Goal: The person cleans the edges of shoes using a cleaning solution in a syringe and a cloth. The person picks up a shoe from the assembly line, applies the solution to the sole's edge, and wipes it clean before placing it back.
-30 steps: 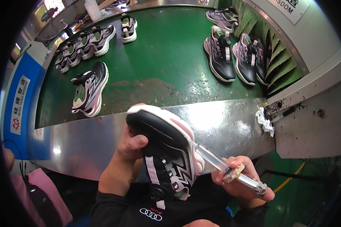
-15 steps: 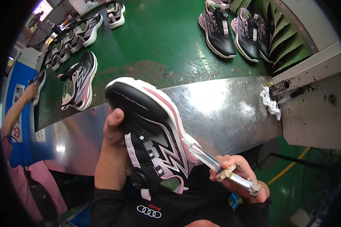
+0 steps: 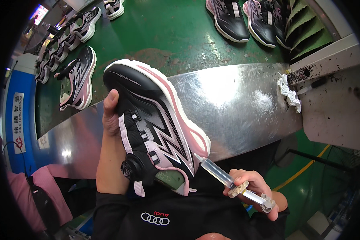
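A black and pink sneaker [image 3: 160, 120] with a white and pink sole is held tilted in front of me, toe up and to the left. My left hand [image 3: 111, 114] grips it from the left side; the thumb shows and the other fingers are hidden behind the shoe. A round black dial [image 3: 132, 167] sits on its tongue side. In my right hand [image 3: 254, 186] is a clear syringe [image 3: 218, 173], its flange and plunger end wrapped in off-white material. The syringe's tip is at the side of the heel, by the edge where sole meets upper.
A bare metal sheet [image 3: 244, 104] edges the green table [image 3: 148, 36]. Similar sneakers stand at left [image 3: 80, 78] and far right [image 3: 228, 22]. Crumpled white paper [image 3: 288, 94] lies by a dark-handled tool [image 3: 314, 85]. A person's pink clothing [image 3: 40, 196] shows at lower left.
The sneaker has turned and shifted slightly left, with more of its heel showing. The syringe tip has moved from the sole edge farther back to the heel. The other person's hand at left has gone.
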A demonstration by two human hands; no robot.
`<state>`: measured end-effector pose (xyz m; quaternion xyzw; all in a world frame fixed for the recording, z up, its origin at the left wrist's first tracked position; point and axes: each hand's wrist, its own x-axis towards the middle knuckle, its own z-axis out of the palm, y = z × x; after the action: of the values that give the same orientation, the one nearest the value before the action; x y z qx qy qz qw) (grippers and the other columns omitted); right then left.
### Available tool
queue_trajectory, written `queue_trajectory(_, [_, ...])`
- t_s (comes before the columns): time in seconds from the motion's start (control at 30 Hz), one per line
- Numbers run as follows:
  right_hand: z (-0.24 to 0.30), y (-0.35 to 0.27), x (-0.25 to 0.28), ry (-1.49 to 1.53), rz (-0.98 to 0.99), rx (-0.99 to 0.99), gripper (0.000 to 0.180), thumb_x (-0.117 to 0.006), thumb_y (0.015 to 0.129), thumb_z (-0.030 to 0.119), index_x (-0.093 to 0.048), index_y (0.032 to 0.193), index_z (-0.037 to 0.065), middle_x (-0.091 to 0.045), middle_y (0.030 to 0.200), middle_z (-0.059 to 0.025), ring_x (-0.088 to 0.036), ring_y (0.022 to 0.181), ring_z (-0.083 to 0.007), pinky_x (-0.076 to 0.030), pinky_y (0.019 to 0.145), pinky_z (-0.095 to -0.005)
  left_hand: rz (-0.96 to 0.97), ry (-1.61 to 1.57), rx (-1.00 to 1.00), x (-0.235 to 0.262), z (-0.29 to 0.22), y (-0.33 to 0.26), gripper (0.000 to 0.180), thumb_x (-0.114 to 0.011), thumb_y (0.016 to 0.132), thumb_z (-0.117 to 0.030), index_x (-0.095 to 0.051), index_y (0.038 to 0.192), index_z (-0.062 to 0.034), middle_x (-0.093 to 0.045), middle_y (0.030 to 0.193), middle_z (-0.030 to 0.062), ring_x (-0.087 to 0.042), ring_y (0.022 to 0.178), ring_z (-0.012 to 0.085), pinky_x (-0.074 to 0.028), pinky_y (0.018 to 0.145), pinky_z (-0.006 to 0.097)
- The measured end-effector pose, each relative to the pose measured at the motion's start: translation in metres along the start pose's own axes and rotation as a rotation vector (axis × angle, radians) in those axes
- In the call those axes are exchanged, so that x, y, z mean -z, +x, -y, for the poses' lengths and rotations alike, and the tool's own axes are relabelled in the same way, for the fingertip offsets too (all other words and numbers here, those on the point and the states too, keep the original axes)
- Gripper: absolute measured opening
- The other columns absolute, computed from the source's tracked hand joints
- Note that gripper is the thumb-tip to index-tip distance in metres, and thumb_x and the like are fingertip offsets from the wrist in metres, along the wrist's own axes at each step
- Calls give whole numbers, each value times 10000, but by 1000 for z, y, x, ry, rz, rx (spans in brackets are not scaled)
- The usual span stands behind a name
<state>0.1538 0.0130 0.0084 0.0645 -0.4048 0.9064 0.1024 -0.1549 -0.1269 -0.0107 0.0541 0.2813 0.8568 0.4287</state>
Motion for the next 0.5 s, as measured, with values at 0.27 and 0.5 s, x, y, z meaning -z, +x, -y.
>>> queue_trajectory(0.27, [-2,-3,11,-118,75,44,1057,-720,616,653,-349,1296,-66,-441,1103,-166,-480,983,-239,-396,841,-326,-67,6,76,9,-2,7,474,-595,853,-335,-533,1193,-9,-617,1128,148,-618,1002,268,-504,892,410])
queue_trajectory(0.5, [-11,-9,16,-99,15,81,1048,-740,603,627,-362,1294,-64,-454,1098,-168,-481,974,-239,-397,824,-323,-137,35,83,8,-3,11,452,-586,850,-344,-559,1154,-10,-627,1101,144,-625,977,265,-510,873,403])
